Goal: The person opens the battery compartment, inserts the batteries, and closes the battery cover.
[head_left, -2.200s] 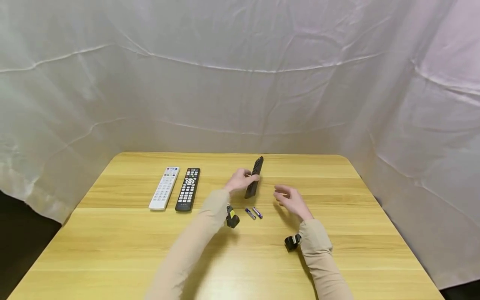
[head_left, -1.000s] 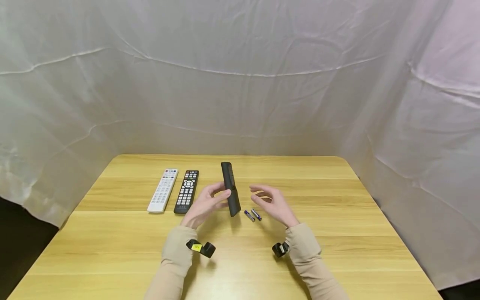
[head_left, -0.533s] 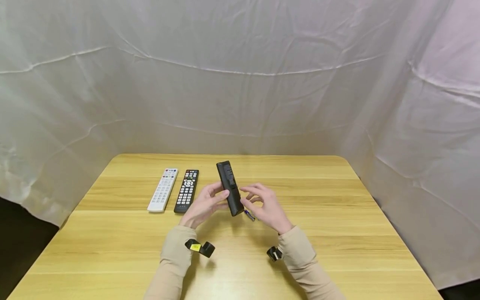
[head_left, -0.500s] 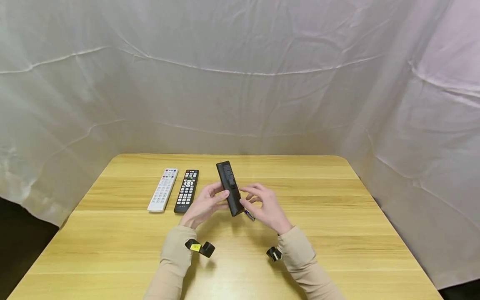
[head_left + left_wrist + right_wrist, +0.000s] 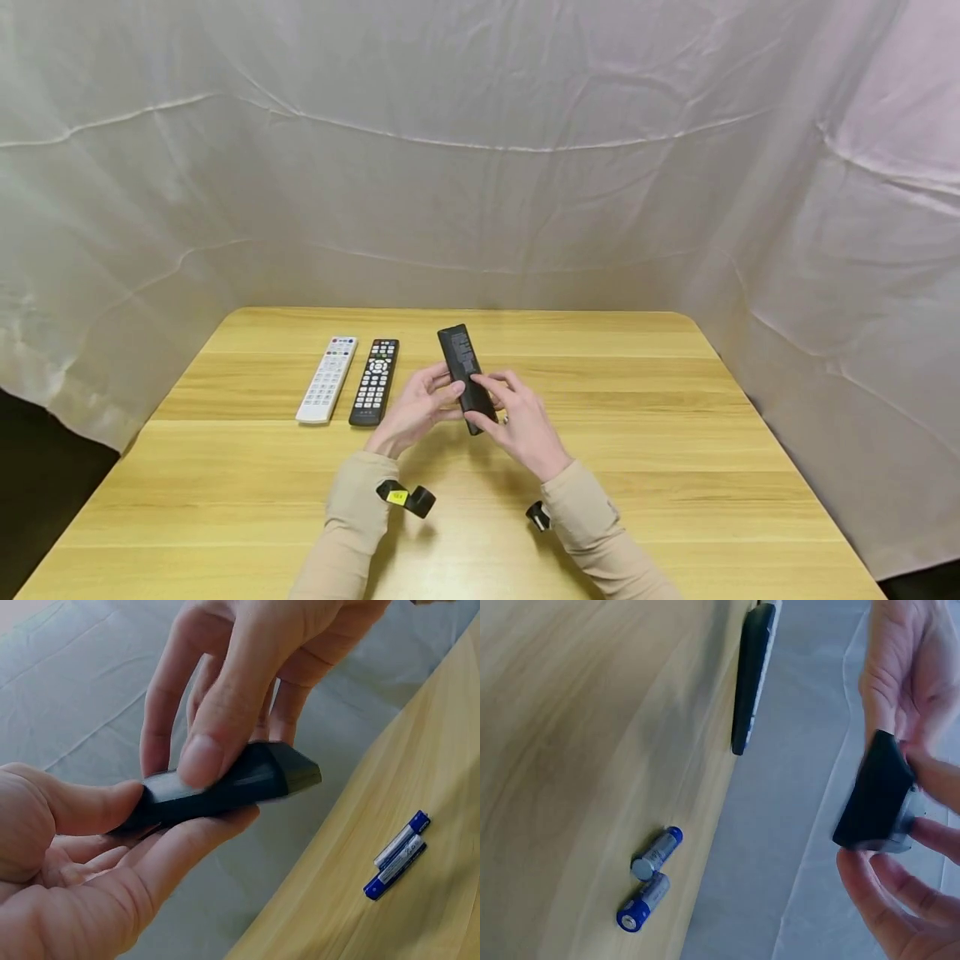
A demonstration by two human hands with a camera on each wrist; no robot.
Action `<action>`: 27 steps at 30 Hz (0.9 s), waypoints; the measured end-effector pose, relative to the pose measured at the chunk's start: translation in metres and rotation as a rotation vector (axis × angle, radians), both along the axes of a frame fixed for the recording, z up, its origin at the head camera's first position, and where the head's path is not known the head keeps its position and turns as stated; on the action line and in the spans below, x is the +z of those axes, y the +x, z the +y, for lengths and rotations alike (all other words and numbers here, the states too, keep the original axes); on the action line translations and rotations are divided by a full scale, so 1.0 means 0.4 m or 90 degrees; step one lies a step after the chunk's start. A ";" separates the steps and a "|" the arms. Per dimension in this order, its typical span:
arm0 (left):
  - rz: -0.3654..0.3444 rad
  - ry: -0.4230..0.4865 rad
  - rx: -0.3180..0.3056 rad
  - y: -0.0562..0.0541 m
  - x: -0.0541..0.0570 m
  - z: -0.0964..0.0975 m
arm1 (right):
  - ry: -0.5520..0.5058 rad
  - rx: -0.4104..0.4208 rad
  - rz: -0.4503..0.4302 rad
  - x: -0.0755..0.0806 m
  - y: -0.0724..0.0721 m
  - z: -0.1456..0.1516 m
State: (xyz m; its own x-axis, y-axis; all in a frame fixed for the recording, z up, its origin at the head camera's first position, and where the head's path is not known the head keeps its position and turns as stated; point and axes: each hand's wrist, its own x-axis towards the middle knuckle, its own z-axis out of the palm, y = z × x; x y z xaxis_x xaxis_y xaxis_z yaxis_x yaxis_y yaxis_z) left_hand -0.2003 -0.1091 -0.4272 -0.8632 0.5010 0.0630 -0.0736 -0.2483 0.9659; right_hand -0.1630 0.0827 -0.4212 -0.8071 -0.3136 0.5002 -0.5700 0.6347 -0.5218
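Observation:
A black remote control (image 5: 461, 350) is held above the table, tilted, with its back facing up toward the head camera. My left hand (image 5: 416, 410) grips its left edge, thumb on top and fingers beneath. My right hand (image 5: 527, 423) has its thumb and forefinger on the lower part of the back, near the battery cover. In the left wrist view, the right thumb presses flat on the remote control (image 5: 244, 787). Two blue-and-silver batteries (image 5: 395, 872) lie side by side on the table below; in the head view the right hand mostly hides them.
On the left of the wooden table (image 5: 675, 400) lie a white remote control (image 5: 327, 379) and another black remote control (image 5: 375, 382), buttons up and roughly parallel. A pale cloth curtain (image 5: 480, 192) hangs behind the table and along its sides.
The left hand has brought the black remote control leftward and nearer, turning its back upward. The right hand has moved left from the table's right side and now touches the remote control.

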 end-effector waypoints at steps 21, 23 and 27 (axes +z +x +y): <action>0.048 -0.119 0.122 0.018 0.012 0.042 | 0.042 -0.042 -0.006 0.002 0.011 -0.007; 0.056 -0.126 0.118 0.020 0.012 0.043 | 0.043 -0.039 -0.015 0.003 0.011 -0.006; 0.068 -0.144 0.110 0.023 0.013 0.045 | 0.046 -0.030 -0.041 0.004 0.007 0.001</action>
State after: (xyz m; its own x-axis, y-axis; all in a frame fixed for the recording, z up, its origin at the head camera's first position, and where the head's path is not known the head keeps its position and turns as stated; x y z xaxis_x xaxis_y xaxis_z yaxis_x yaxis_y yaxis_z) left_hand -0.1911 -0.0910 -0.4220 -0.9315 0.3585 0.0611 0.0556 -0.0257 0.9981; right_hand -0.1600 0.0830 -0.4195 -0.8511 -0.3084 0.4249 -0.5061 0.6970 -0.5079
